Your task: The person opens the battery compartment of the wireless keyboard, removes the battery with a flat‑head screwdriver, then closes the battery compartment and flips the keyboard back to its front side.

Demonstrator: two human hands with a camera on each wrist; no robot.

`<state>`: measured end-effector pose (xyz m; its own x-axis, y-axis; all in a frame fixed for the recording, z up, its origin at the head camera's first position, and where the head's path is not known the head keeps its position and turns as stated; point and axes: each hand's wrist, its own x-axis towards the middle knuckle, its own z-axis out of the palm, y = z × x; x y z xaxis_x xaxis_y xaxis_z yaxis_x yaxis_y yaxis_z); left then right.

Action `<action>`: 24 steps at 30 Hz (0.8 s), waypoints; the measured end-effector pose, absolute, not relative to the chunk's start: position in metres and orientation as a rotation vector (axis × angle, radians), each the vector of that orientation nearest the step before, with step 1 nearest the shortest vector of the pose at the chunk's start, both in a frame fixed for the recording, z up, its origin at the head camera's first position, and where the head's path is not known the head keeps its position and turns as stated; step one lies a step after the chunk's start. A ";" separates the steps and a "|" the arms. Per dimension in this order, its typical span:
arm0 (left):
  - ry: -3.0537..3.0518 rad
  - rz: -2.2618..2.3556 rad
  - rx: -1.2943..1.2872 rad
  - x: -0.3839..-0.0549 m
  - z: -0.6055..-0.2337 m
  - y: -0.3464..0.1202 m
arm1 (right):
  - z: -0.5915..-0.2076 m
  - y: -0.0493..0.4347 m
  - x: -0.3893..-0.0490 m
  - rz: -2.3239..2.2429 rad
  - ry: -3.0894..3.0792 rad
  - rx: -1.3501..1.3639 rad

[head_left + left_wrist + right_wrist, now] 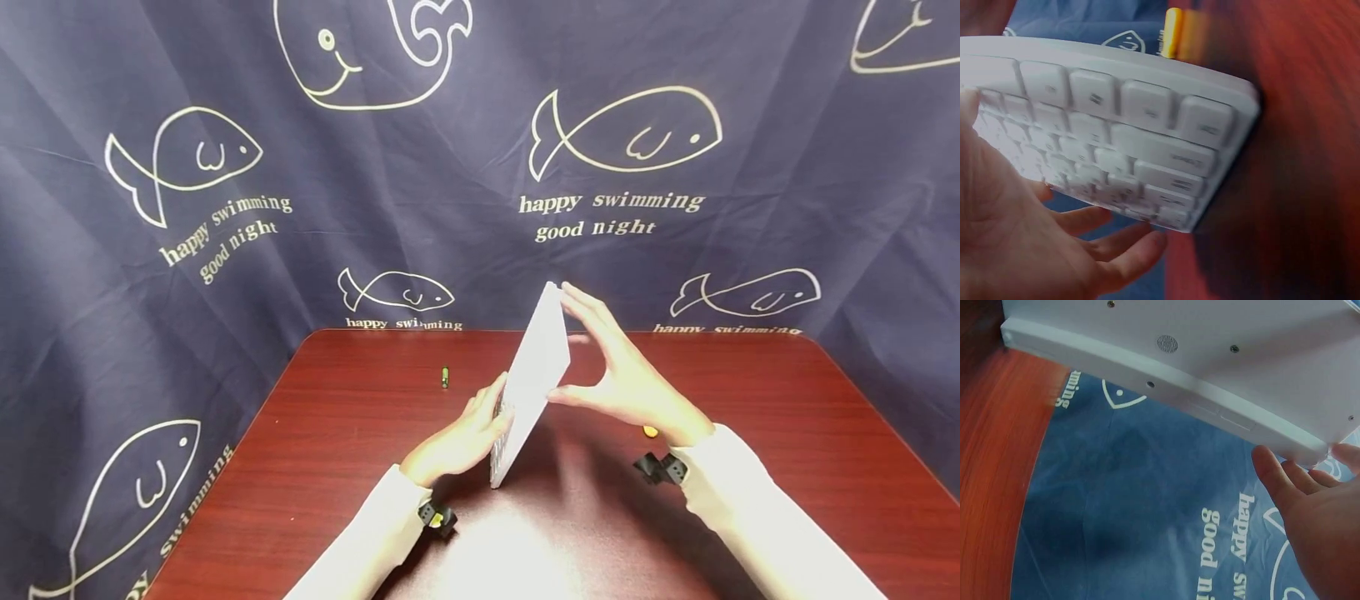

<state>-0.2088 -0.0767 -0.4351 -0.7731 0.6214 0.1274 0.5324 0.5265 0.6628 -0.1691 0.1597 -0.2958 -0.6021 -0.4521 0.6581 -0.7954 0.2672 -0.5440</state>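
Note:
A white keyboard (534, 375) stands tilted on one short end over the table, leaning up to the right. Its keys (1150, 100) face my left hand (461, 437), which holds it across its width, thumb on the key side and fingers along the far edge. On the other side, the plain back (1210, 337) shows several small screws, a round sticker and a raised ridge along one long edge. My right hand (626, 379) grips the upper end, fingers at the top corner and thumb lower at the near edge.
A small green cylinder (445, 377), like a battery, lies on the red-brown table (360, 417) left of the keyboard. A small yellow object (650, 431) sits right of it, partly behind my right wrist. A dark blue curtain with fish drawings (480, 183) hangs behind.

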 end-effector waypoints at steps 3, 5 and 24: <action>2.617 1.034 0.958 -0.209 -0.440 -0.077 | -0.297 0.167 -0.166 1.258 -2.205 1.096; 2.610 0.998 0.945 -0.209 -0.442 -0.078 | -0.298 0.174 -0.163 1.237 -2.236 1.063; 2.752 0.826 0.868 -0.211 -0.439 -0.110 | -0.391 0.246 -0.167 0.978 -2.579 0.784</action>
<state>-0.2114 -0.1103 -0.4392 -0.8237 0.5662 0.0305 0.4894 0.6828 0.5426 -0.1673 0.2456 -0.3913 -0.8160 -0.3907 0.4260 -0.5749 0.6248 -0.5283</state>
